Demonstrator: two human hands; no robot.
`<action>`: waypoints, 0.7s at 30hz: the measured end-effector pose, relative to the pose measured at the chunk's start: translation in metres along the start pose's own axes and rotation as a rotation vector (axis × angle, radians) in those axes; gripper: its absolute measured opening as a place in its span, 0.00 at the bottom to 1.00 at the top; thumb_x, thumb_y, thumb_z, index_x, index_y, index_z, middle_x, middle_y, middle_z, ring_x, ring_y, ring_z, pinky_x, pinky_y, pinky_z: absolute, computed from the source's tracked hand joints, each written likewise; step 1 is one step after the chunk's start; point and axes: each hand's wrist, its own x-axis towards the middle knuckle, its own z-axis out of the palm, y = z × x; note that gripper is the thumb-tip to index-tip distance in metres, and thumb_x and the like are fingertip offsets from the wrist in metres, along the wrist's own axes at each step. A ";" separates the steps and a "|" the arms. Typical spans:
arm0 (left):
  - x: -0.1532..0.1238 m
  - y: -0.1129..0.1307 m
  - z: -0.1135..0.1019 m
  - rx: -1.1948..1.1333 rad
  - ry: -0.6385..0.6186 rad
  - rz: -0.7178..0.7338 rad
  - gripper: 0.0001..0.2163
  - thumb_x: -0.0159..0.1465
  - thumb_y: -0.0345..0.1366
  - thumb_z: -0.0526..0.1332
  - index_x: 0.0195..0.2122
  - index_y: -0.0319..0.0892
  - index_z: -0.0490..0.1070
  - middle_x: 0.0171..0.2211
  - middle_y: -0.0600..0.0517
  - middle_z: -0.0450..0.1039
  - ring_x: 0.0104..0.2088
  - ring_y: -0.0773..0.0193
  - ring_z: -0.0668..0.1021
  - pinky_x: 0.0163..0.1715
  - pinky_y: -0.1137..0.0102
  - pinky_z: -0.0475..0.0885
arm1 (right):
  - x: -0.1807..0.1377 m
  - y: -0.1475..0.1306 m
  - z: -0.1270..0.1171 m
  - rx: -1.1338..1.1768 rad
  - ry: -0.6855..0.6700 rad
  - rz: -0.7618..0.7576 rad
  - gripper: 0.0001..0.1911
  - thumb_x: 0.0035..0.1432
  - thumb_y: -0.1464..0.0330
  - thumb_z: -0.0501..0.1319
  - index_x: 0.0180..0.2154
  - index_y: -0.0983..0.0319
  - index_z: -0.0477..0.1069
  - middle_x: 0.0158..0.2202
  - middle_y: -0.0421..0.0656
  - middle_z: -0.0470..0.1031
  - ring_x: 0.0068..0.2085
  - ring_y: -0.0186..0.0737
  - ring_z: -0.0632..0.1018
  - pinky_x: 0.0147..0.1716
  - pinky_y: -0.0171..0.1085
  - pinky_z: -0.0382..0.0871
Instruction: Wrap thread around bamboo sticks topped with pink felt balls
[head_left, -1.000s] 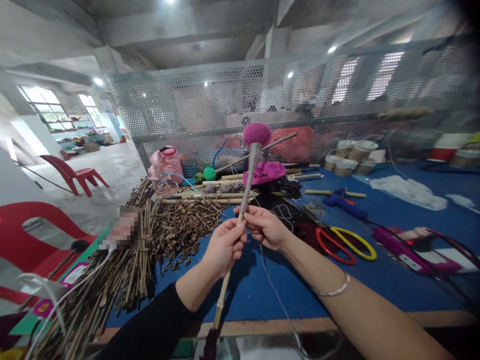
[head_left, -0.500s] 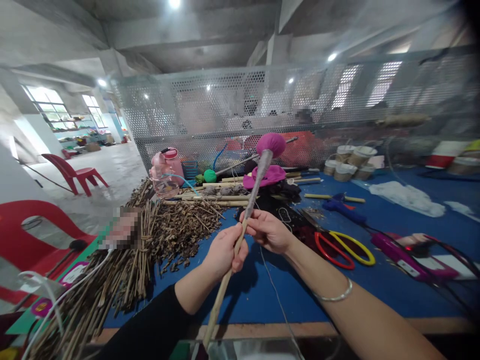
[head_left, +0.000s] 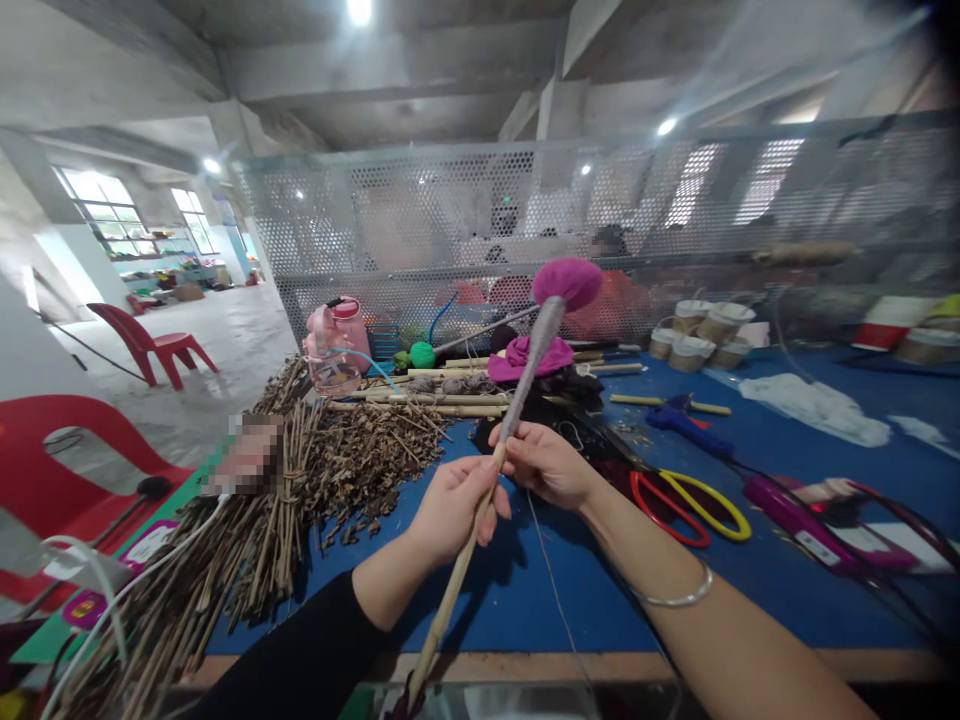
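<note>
A wooden stick (head_left: 448, 592) slants up from the table's front edge, topped by a magenta cloth-covered ball (head_left: 568, 284). Grey yarn (head_left: 534, 358) is wrapped around its upper part, just below the ball. My left hand (head_left: 456, 508) is closed around the bare wood, below the wrapping. At the lower end of the wrapping, my right hand (head_left: 551, 466) pinches the yarn against the stick. A loose strand (head_left: 555, 585) of it hangs from there past the table's front edge. Behind the stick lies crumpled magenta cloth (head_left: 529, 358) on dark cloth.
Dried stems (head_left: 247, 560) lie in a pile at left. Red-and-yellow-handled scissors (head_left: 705, 505), a blue glue gun (head_left: 690, 428) and a purple device (head_left: 799, 525) with cables are at right. A pink bottle (head_left: 346, 325), a green ball (head_left: 422, 354) and cups (head_left: 690, 352) stand before a perforated metal screen (head_left: 420, 220).
The stick's magenta head has swung to the right and slightly up. Both hands have shifted a little to the right with it, keeping their grip.
</note>
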 end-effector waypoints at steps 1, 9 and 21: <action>0.000 -0.001 0.000 -0.006 -0.014 -0.018 0.16 0.58 0.47 0.54 0.33 0.37 0.68 0.15 0.55 0.68 0.08 0.76 0.63 0.07 0.80 0.54 | -0.001 0.000 0.001 -0.001 0.001 0.000 0.15 0.46 0.61 0.65 0.32 0.64 0.67 0.18 0.37 0.67 0.14 0.23 0.57 0.13 0.27 0.39; 0.001 -0.005 0.000 0.322 0.293 0.114 0.13 0.50 0.44 0.64 0.25 0.39 0.65 0.14 0.60 0.61 0.12 0.75 0.64 0.13 0.79 0.59 | 0.002 -0.001 0.006 -0.154 0.159 0.007 0.17 0.44 0.60 0.66 0.29 0.65 0.64 0.12 0.29 0.54 0.13 0.22 0.49 0.12 0.28 0.37; 0.003 -0.003 0.000 0.031 0.091 -0.094 0.17 0.55 0.48 0.58 0.32 0.37 0.65 0.18 0.55 0.68 0.13 0.74 0.68 0.11 0.79 0.62 | 0.005 0.006 0.002 -0.068 0.121 0.000 0.16 0.43 0.61 0.66 0.29 0.64 0.64 0.17 0.34 0.65 0.13 0.22 0.55 0.12 0.28 0.38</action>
